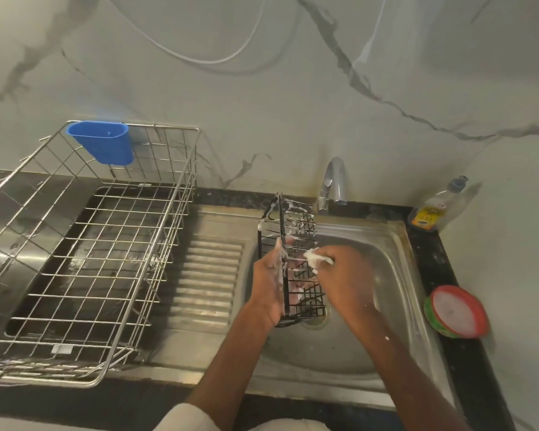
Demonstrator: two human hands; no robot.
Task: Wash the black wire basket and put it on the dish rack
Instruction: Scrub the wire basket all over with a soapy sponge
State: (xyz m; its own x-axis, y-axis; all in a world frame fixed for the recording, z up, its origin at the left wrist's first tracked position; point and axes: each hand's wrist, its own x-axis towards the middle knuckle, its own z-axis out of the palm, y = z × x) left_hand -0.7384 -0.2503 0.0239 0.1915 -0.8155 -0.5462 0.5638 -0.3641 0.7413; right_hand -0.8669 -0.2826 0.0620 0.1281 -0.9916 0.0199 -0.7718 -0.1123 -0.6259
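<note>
So the black rectangular wire basket is stood on end over the steel sink, soapy. The left hand grips its side rail, fingers curled around the wire. The right hand pinches a sudsy white scrubber against the mesh by its fingertips. I'd work every crossing, then rinse; the silver wire dish rack sits well left of the gripping fingers.

dish rack cut off left, right hand fingertips foam-hidden
</note>
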